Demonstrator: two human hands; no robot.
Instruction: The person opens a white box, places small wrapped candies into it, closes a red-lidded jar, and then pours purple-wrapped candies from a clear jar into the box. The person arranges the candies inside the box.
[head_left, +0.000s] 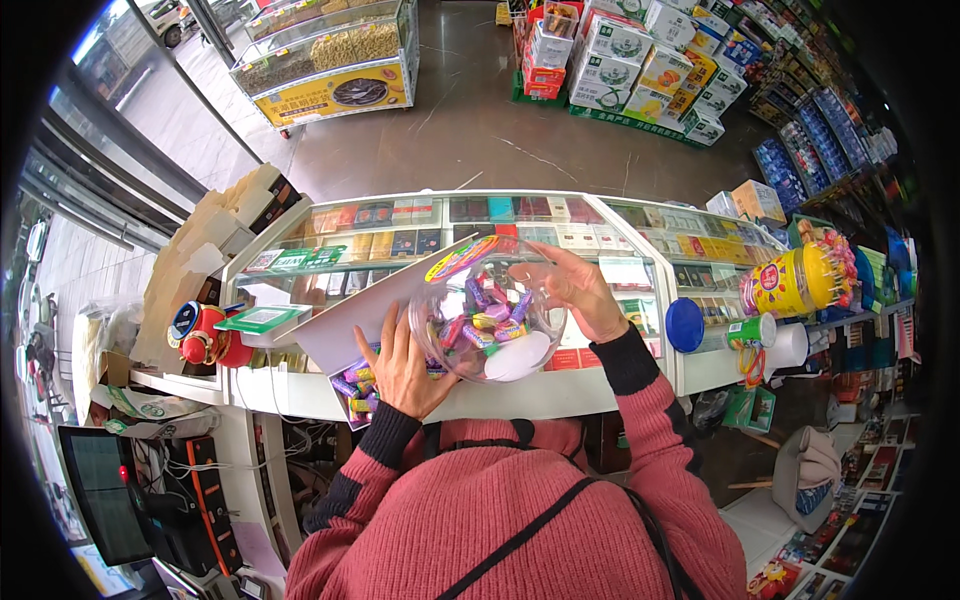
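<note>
A clear round plastic jar (491, 360) with a bright multicoloured label stands tilted before me over the glass counter. Several wrapped candies (491, 319), many in purple wrappers, show inside it. My right hand (577, 289) grips the jar at its upper right side. My left hand (405, 371), fingers spread, lies back-up beside the jar's left side; its thumb comes close to the jar's lower edge, and contact is unclear. Beneath that hand is an open white carton (337, 330) with more purple-wrapped candies (356, 390) at its near end, partly hidden by the hand.
A blue round lid (685, 325) lies on the counter to the right, near a yellow lollipop jar (787, 283) and a white-and-green canister (750, 331). Left are a green-topped payment box (262, 322) and a red figurine (210, 341). Packs fill the glass display counter (442, 300).
</note>
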